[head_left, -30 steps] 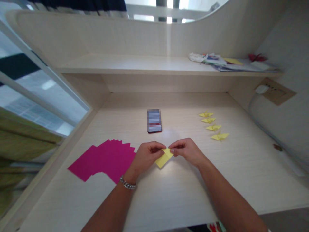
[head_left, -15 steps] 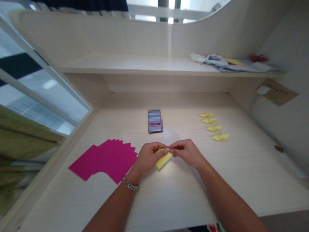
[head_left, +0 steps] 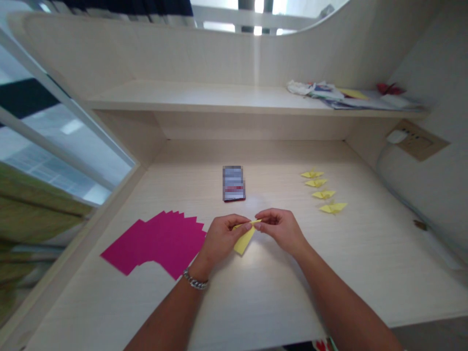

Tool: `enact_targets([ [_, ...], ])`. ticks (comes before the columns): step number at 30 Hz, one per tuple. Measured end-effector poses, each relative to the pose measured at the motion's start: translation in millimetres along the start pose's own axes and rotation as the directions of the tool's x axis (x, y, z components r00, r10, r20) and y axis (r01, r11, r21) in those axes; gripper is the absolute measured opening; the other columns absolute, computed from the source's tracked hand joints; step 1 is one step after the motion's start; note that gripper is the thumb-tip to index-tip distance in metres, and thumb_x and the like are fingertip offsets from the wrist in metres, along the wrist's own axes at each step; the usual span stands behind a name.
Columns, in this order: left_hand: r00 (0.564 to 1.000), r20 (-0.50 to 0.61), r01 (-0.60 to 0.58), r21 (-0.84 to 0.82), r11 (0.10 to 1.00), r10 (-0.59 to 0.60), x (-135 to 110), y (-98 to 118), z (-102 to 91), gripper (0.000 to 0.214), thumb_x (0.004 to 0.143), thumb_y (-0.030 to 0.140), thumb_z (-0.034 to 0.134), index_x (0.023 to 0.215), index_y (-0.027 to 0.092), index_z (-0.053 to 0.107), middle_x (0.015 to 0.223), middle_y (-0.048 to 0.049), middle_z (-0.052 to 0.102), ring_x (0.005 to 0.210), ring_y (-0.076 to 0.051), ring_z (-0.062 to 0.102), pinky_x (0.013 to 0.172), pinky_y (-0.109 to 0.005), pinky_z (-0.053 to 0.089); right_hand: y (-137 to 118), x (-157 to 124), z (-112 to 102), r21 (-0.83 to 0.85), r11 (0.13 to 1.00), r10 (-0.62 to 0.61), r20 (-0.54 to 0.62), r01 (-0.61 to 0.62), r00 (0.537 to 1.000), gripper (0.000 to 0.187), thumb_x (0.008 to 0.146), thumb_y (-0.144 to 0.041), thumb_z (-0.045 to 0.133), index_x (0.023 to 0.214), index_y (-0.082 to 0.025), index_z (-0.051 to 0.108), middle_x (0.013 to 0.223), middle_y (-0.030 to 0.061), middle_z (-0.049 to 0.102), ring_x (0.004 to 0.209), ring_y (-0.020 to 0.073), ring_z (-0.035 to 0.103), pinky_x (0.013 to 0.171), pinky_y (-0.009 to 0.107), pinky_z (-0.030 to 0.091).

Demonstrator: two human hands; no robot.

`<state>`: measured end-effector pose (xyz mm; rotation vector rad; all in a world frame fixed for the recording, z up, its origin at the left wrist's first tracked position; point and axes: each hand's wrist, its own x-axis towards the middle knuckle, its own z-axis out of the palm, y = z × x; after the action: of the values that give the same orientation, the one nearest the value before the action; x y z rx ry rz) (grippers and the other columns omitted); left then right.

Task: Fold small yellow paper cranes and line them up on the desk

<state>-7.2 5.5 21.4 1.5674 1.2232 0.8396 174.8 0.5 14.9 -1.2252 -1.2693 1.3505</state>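
Note:
A folded piece of yellow origami paper (head_left: 243,242) is held just over the desk, between my two hands. My left hand (head_left: 223,239) pinches its upper left part between thumb and fingers; a chain bracelet circles that wrist. With thumb and forefinger, my right hand (head_left: 283,229) grips the paper's upper right tip. The fingers hide part of the folds. To the right lie several yellow folded-paper cranes (head_left: 333,208) in a column. Left of my left hand, magenta paper squares (head_left: 157,239) are fanned out flat.
Beyond my hands a phone (head_left: 234,184) lies on the desk (head_left: 175,317), its screen blurred. A shelf (head_left: 204,97) at the back bears papers (head_left: 329,90) on its right. On the right wall a cable (head_left: 380,163) hangs from a socket (head_left: 420,140).
The fingers of my right hand have shifted slightly and spread a little at the paper's tip. The yellow paper has turned a bit more upright. My left hand keeps its pinch.

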Motion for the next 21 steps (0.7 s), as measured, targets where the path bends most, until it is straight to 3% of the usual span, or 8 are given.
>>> enact_targets([
  [5,1.000,-0.012,-0.001,-0.009,1.000,0.001,0.1,-0.8,-0.4,0.025,0.077,0.039,0.064,0.083,0.016,0.073,0.080,-0.0062,0.073,0.070,-0.018,0.063,0.061,-0.026,0.047,-3.6,1.1,0.4,0.087,0.995,0.039,0.008,-0.040,0.999,0.027,0.061,-0.029,0.077,0.084,-0.014,0.071,0.069,0.0038,0.068,0.061,0.0139,0.060,0.061,0.028,0.049],
  [21,0.997,0.021,0.071,-0.055,0.996,-0.070,-0.2,-0.2,1.3,0.022,0.076,0.035,0.065,0.079,0.014,0.072,0.073,-0.0049,0.071,0.062,-0.014,0.058,0.055,-0.023,0.042,-7.5,-0.5,-3.2,-0.023,0.997,0.073,0.059,-0.072,0.996,0.019,0.068,-0.029,0.072,0.077,-0.012,0.072,0.062,0.0043,0.067,0.056,0.0126,0.059,0.058,0.027,0.048],
])
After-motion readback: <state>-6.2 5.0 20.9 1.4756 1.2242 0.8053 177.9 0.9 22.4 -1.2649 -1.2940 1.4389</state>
